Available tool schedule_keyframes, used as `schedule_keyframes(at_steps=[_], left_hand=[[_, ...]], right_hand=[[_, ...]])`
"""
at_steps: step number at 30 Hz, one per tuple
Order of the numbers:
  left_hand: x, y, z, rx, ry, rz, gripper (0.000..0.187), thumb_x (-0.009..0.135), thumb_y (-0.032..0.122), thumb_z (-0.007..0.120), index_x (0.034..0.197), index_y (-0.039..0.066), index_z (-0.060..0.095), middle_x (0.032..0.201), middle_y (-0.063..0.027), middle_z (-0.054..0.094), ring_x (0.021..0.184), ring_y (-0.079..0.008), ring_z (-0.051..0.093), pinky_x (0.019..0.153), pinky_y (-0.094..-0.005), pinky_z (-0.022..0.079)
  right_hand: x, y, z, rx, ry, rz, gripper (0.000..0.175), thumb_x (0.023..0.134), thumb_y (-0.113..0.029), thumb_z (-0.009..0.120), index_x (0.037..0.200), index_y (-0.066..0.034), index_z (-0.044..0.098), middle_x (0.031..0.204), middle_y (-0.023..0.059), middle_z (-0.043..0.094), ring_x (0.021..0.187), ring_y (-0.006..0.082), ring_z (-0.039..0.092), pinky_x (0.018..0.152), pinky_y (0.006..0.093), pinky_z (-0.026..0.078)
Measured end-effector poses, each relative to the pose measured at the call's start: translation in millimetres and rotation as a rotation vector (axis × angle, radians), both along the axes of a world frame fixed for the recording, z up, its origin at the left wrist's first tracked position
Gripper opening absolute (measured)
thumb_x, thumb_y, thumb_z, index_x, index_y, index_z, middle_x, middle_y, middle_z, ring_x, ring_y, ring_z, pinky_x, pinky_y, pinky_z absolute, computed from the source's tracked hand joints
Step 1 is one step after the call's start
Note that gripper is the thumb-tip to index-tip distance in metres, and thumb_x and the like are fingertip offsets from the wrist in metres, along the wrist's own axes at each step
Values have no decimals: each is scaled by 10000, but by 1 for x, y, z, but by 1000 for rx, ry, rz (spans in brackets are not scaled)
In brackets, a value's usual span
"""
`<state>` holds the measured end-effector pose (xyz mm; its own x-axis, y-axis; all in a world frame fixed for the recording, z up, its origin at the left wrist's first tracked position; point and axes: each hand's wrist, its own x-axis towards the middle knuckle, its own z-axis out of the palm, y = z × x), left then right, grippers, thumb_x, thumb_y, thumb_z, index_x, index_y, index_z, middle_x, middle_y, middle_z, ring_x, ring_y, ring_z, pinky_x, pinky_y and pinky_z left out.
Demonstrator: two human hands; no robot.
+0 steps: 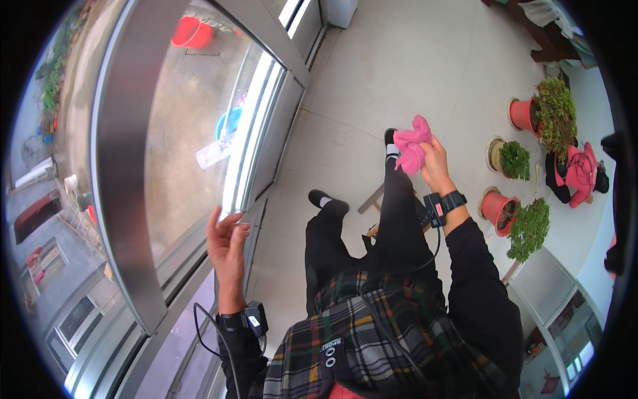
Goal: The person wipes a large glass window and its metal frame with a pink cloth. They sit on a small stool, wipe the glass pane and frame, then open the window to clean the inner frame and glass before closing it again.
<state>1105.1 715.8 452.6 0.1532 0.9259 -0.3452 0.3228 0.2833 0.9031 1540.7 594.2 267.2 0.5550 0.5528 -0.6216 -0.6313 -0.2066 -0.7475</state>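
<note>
A bunched pink cloth (412, 144) is gripped in my right hand (435, 162), held up over one of my black-trousered legs (398, 199). On the other side, my left hand (229, 244) is raised beside the metal window frame (188, 282), its fingers partly bent and apart with nothing visible in them. Whether its fingertips touch the frame or the bright sliding rail (251, 134) cannot be told. Each wrist carries a black strap with a small cabled box. Part of a wooden stool (371, 199) shows between and behind my legs.
Potted plants line the right: a large bush (556, 114), a small one (515, 159) and another (529, 229). Beyond them a person in pink (580, 172) is low to the floor. A red bucket (192, 32) and blue basin (227, 122) show through the glass. Pale tiled floor (349, 90) stretches ahead.
</note>
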Motion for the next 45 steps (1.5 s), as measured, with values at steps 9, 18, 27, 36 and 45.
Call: schedule_keyframes(at_steps=[9, 18, 27, 36, 45], left_hand=[[114, -63, -197, -633, 19, -270, 430, 953, 96, 599, 1357, 42, 461, 1078, -111, 656, 931, -165, 636, 789, -286, 519], [194, -166, -412, -794, 143, -617, 422, 931, 186, 635, 1313, 61, 508, 1018, -103, 676, 839, -173, 656, 755, -320, 536], [249, -249, -524, -822, 173, -1054, 472, 892, 312, 628, 1286, 71, 531, 1202, -195, 613, 1092, -358, 601, 930, -409, 483], [259, -244, -567, -1170, -352, -1252, 513, 873, 287, 626, 1321, 59, 525, 1191, -153, 631, 1078, -286, 595, 920, -391, 471], [235, -210, -572, -1129, -440, -1342, 556, 848, 293, 661, 1331, 56, 519, 1210, -145, 624, 1097, -286, 586, 915, -400, 476]], right_hand=[[63, 29, -91, 16, 184, -84, 370, 932, -17, 506, 1298, 30, 504, 1217, 124, 601, 1110, 221, 595, 971, 371, 490], [54, 85, -216, 94, 351, -12, 374, 938, -30, 495, 1309, 16, 496, 1247, 110, 581, 1141, 214, 568, 988, 366, 463], [63, 136, -278, 48, 467, 180, 367, 968, -82, 496, 1324, 1, 467, 1266, 108, 561, 1157, 207, 561, 1000, 381, 461], [62, 183, -260, 114, 528, 251, 411, 980, -123, 482, 1362, 16, 426, 1316, 129, 540, 1207, 246, 541, 1021, 409, 451], [62, 191, -257, 128, 457, 313, 416, 978, -100, 476, 1376, 8, 424, 1301, 114, 541, 1188, 227, 549, 1012, 394, 459]])
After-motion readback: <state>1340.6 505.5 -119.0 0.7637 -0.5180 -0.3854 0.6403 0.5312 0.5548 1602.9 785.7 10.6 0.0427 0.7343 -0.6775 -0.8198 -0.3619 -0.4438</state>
